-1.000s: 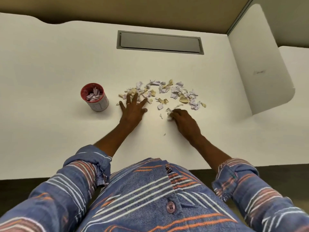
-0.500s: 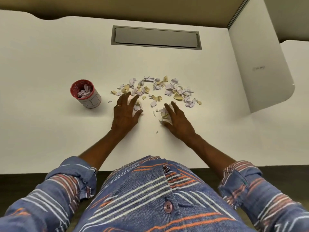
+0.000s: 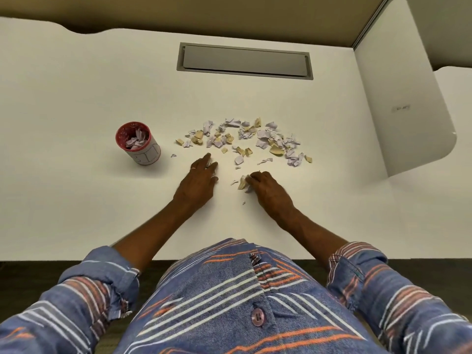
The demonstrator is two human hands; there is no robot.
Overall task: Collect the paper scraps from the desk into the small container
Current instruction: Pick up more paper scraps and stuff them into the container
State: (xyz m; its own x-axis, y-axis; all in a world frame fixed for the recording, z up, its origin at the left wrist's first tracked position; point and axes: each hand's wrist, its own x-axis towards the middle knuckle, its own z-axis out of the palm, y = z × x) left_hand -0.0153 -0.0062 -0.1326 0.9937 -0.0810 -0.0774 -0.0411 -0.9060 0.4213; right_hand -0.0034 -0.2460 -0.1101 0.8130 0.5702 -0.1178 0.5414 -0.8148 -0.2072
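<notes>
Several lilac and tan paper scraps (image 3: 245,139) lie scattered across the middle of the white desk (image 3: 76,98). A small red-rimmed container (image 3: 139,144) stands to their left with a few scraps inside. My left hand (image 3: 198,182) rests flat on the desk just below the left end of the scatter, its fingers close together, a ring on one finger. My right hand (image 3: 268,187) is curled around a small bunch of scraps (image 3: 244,182) pulled away from the pile, its fingertips pinching them against the desk.
A grey rectangular cable hatch (image 3: 245,61) is set into the desk behind the scraps. A white divider panel (image 3: 398,98) rises at the right. The desk's front edge runs just above my striped shirt (image 3: 229,302).
My right hand has closed its fingers around a few scraps and dragged them toward me. My left hand has drawn back slightly from the pile, its fingers now together.
</notes>
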